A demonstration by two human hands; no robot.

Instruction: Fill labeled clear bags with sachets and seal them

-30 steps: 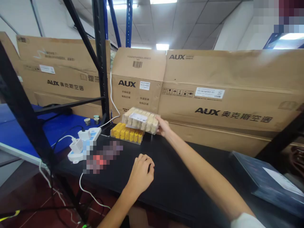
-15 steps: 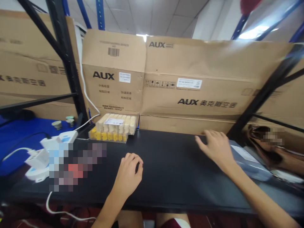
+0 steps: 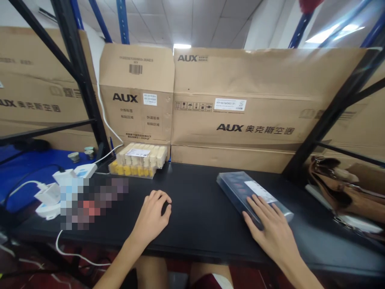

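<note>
right grip (image 3: 272, 228) touches dark case (image 3: 233, 185); clear boxes (image 3: 137, 153) hold blocks (image 3: 129, 171).

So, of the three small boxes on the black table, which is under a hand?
The dark box at the right, with the right hand over it; the cream box and yellow box are stacked at the back left, no hand on them.

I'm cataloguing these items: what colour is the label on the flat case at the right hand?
The label is white, seen best in the head view.
</note>
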